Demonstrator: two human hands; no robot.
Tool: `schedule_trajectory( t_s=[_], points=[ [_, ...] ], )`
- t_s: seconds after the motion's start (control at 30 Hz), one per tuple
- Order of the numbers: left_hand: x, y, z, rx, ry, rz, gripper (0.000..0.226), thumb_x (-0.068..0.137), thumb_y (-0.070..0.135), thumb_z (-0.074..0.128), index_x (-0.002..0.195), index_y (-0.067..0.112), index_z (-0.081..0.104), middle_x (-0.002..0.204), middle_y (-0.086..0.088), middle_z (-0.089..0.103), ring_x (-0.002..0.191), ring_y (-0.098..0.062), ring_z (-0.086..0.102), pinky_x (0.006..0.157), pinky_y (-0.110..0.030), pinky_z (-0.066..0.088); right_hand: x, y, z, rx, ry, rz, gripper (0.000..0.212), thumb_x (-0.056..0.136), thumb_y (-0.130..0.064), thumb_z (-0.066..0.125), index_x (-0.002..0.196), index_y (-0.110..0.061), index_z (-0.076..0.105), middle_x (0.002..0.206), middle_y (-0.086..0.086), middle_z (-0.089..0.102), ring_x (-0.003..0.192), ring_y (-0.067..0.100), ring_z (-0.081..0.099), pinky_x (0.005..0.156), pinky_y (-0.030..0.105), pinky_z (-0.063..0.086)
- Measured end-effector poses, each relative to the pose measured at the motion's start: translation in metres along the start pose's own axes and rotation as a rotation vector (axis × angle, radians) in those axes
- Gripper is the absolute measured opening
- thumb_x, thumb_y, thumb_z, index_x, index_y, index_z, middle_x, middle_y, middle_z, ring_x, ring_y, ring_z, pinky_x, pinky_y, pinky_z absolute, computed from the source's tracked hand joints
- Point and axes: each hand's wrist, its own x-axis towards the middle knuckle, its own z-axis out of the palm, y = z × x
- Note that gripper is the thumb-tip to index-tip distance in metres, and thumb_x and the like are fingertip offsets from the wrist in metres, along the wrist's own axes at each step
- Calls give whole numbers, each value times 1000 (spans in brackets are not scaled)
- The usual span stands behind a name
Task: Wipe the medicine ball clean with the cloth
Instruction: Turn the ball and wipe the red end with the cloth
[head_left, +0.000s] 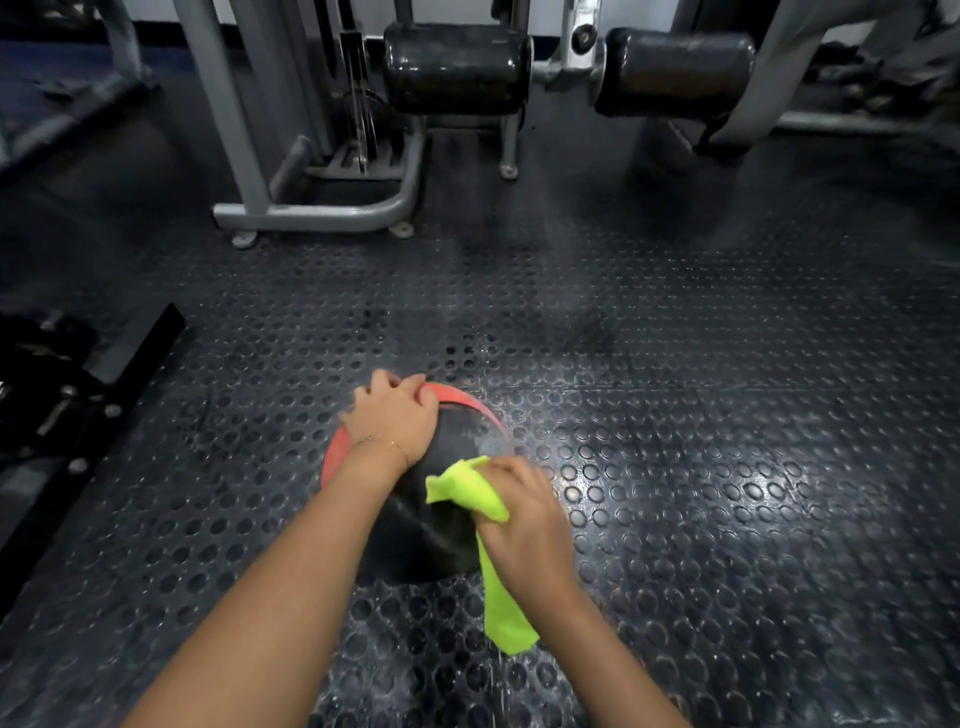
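Medicine ball: the black medicine ball (421, 525) with a red band sits on the floor, low in the middle of the view, between the person's two forearms.
Cloth: a yellow-green cloth (467, 488) is bunched against the ball's near right side; one loose end hangs down past the ball to the floor.
Right grip: the right grip (524, 514) is closed round the bunched cloth, fingers curled over it, pressing it onto the ball.
Left grip: the left grip (395, 415) lies on top of the ball, palm down, fingers bent over the far edge at the red band, holding it.
Wrist: a thin bracelet (379, 441) circles the left wrist.
Floor: dark rubber floor (675, 415) with round studs, shiny in patches to the right.
Behind: a grey machine frame (322, 208) stands well beyond the ball, with two black padded rollers (457, 67) above it.
Left edge: dark equipment (52, 389), too dim to make out.
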Motion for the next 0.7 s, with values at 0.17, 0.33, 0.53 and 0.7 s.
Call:
schedule_trajectory(
  t_s=[0.17, 0.33, 0.53, 0.7],
  points=[
    [-3, -6, -1, -2, -23, 38, 42, 97, 40, 29, 136, 36, 44, 146, 0, 39, 132, -30, 35, 110, -42, 30, 46, 13, 0, 72, 4, 257, 13, 80, -12, 61, 92, -9, 66, 96, 5, 58, 95, 25, 54, 69, 22, 29],
    [-2, -9, -5, -36, -13, 14, 41, 96, 38, 31, 133, 36, 48, 143, 1, 42, 130, -29, 38, 107, -40, 31, 23, 1, 6, 66, 8, 97, 25, 76, -11, 60, 100, -13, 68, 105, 2, 61, 96, 19, 49, 78, 23, 34],
    [-3, -13, -6, -55, 3, 37, 40, 96, 38, 32, 133, 36, 49, 143, 2, 42, 129, -28, 39, 106, -37, 33, 60, 14, 4, 78, -10, 238, 17, 81, -12, 61, 96, -9, 67, 104, 8, 61, 97, 29, 55, 75, 27, 35],
    [-1, -15, -6, -81, 15, -16, 41, 95, 36, 32, 130, 36, 53, 142, 1, 44, 128, -28, 42, 104, -38, 35, 27, -3, 11, 63, 1, 135, 26, 78, -14, 61, 104, -14, 66, 109, 3, 59, 99, 22, 51, 78, 28, 37]
  ],
)
